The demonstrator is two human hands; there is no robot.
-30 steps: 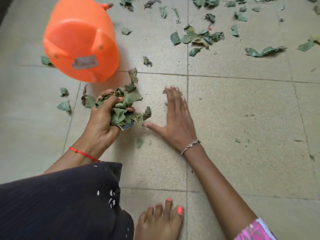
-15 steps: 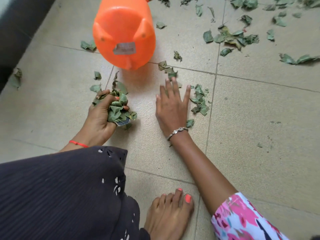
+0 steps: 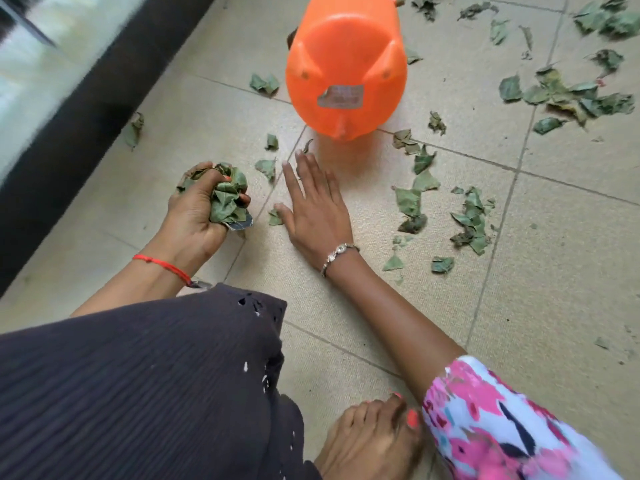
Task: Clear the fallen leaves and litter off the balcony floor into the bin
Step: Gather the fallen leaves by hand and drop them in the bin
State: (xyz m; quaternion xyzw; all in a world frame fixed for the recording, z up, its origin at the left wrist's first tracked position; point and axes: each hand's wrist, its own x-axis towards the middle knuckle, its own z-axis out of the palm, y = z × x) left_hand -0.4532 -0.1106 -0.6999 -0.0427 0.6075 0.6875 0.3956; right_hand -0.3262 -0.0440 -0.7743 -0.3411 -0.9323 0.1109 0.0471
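Note:
My left hand [image 3: 197, 209] grips a crumpled bunch of green leaves [image 3: 227, 199] with a scrap of litter at its base, low over the tiled floor. My right hand [image 3: 313, 206] lies flat on the tile with fingers straight, its thumb touching a small leaf [image 3: 275, 218]. The orange bin [image 3: 346, 64] stands just beyond my right fingertips; I see only its outside. Loose leaves [image 3: 471, 216] lie scattered to the right of my right hand, and a denser patch of leaves [image 3: 568, 95] lies at the far right.
A dark wall base [image 3: 86, 109] runs diagonally along the left edge of the floor. My dark skirt [image 3: 138, 375] and bare foot [image 3: 374, 441] fill the near foreground. A few single leaves [image 3: 265, 84] lie left of the bin.
My right hand has slid left across the tile, away from the leaves on its right and toward my left hand. The view has shifted, so the bin now sits higher and more central.

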